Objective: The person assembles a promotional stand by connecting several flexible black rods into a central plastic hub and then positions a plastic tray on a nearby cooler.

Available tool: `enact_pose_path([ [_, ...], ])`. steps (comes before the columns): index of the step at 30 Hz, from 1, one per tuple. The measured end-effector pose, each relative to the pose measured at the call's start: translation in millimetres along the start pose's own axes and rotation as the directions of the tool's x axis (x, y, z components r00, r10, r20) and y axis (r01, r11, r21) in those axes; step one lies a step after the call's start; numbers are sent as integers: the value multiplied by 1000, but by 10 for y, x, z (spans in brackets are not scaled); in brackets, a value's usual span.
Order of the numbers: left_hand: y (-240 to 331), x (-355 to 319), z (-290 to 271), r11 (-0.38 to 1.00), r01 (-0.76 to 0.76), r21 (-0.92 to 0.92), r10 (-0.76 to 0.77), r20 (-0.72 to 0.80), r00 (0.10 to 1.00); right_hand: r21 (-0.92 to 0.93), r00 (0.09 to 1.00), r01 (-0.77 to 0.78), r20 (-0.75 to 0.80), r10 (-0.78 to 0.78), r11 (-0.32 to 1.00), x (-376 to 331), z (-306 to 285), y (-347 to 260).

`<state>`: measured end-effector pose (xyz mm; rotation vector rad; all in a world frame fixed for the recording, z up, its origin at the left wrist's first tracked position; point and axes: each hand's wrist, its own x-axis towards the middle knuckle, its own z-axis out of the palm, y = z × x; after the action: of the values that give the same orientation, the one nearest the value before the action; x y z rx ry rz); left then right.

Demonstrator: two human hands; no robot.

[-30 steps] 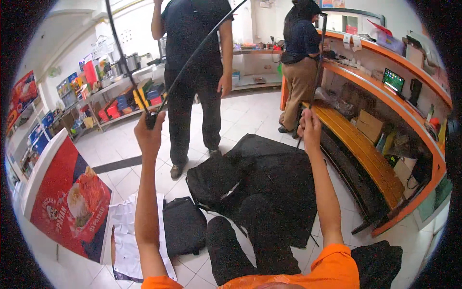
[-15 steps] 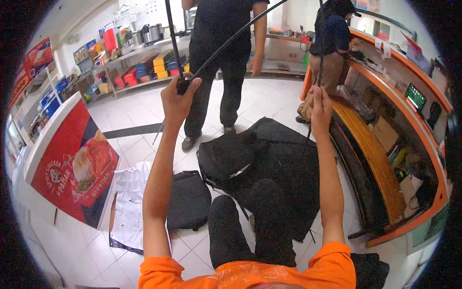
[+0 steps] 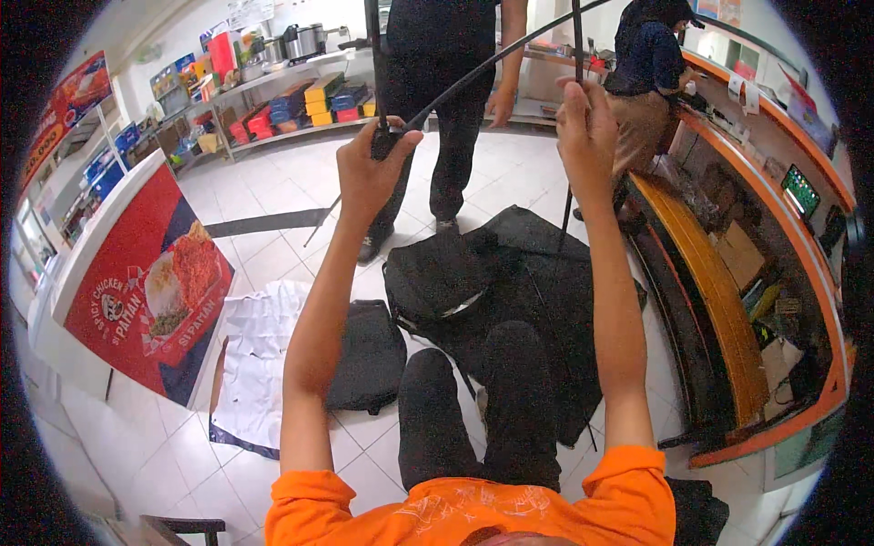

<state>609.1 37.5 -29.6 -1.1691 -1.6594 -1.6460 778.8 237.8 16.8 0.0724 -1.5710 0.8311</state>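
I hold thin black poles up in front of me. My left hand [image 3: 371, 173] is closed around a dark joint, where an upright black pole [image 3: 376, 68] and a slanting black rod [image 3: 496, 61] come together. The slanting rod rises to the right past the upper edge. My right hand [image 3: 587, 132], higher up, pinches a thin upright rod [image 3: 568, 211] that hangs down below it. Beneath my hands, a large black cloth [image 3: 555, 291] and a rounded black bag [image 3: 432, 280] lie on the floor in front of my knees. The tops of the poles are out of view.
A person in dark clothes [image 3: 455, 118] stands just ahead; another person [image 3: 642, 73] works at the orange-edged counter [image 3: 774, 218]. A red sign board [image 3: 150, 291], a white sheet [image 3: 259, 350] and a flat black bag [image 3: 369, 355] are at the left. Storage shelves [image 3: 264, 96] line the back.
My right hand has moved up and somewhat left, bringing it nearer my left hand. My left hand, still on the joint, has shifted right, and the poles have moved with it.
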Motion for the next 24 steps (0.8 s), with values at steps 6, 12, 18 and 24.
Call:
enact_pose_path([
  [6, 89, -79, 67, 998, -32, -51, 34, 33, 999, -150, 987, 49, -143, -70, 988, 60, 314, -254],
  [12, 208, -121, 84, 999, 28, -37, -22, 138, 990, 95, 989, -148, 15, 147, 984, 152, 449, -155],
  [18, 255, -102, 145, 998, -52, -46, 56, 92, 994, 0, 987, -131, -96, 130, 991, 219, 492, -153],
  [24, -24, -307, -43, 994, -110, 13, 110, 1, 994, 3, 896, -104, -434, 95, 995, 604, 200, -448],
])
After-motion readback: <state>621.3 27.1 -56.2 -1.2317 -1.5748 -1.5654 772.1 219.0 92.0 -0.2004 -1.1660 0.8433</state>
